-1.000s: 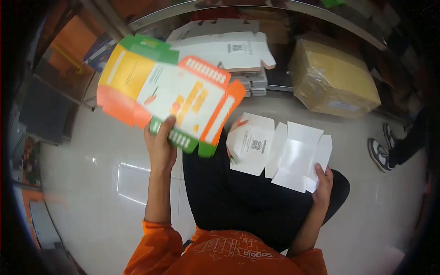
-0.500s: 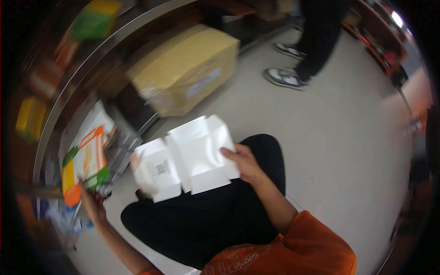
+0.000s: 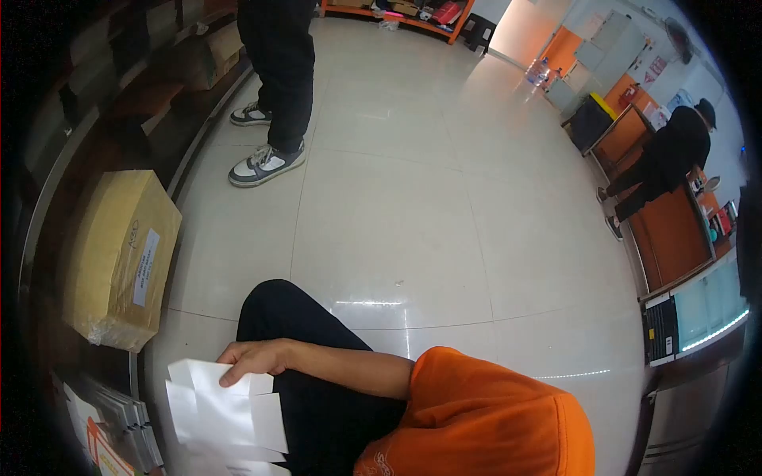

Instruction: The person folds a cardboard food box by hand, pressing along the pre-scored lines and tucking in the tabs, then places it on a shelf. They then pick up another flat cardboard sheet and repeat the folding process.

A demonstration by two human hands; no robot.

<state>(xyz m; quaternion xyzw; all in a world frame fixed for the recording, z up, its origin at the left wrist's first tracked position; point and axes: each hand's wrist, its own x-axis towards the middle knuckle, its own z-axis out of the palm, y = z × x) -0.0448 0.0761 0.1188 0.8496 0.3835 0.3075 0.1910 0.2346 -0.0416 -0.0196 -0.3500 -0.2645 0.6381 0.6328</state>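
Observation:
My right hand (image 3: 258, 359) grips the edge of an unfolded white carton (image 3: 210, 408), its thumb lying on the pale inner face. The carton has creases and cut flaps, and its lower end runs out of view at the bottom. It hangs beside my bent knee in black trousers (image 3: 274, 317). My left hand is out of view. At the lower left corner, part of an orange, white and green printed carton (image 3: 103, 448) shows next to a stack of grey, plastic-looking packets (image 3: 131, 424).
A taped brown cardboard box (image 3: 119, 262) stands at left, against dark shelving. Beyond it, a person in black trousers and sneakers (image 3: 266, 163) stands on the tiled floor (image 3: 389, 214). At right, another person in black (image 3: 675, 151) is by an orange counter (image 3: 671, 230).
My view has swung to the right, so the cardboard box and white carton now appear further left. My left hand, earlier at the printed carton, has left the picture.

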